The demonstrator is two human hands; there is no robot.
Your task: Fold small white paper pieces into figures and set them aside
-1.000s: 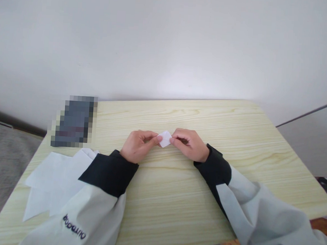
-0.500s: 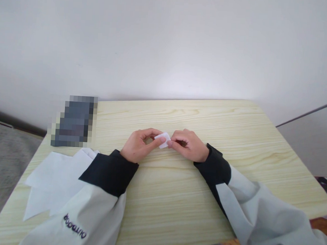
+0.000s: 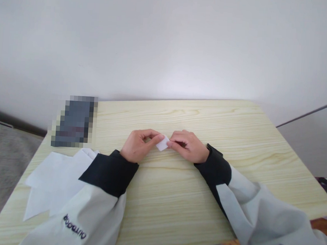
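A small white piece of folded paper (image 3: 162, 144) is held between my two hands, just above the middle of the wooden table. My left hand (image 3: 140, 145) pinches its upper left edge between thumb and index finger. On the other side, my right hand (image 3: 189, 145) grips the right corner with thumb and bent fingers. The fingers behind the paper are partly hidden, and its fold lines are too small to make out.
White paper sheets (image 3: 56, 178) lie overlapping at the table's left, partly under my left sleeve. Behind them is a dark, pixelated flat object (image 3: 75, 120). The pale wooden table (image 3: 169, 204) meets a white wall (image 3: 168, 45) at the back.
My left thumb has drawn up and left along the piece of paper, which now shows more of its lower part and sits slightly lower. My right hand has barely moved.
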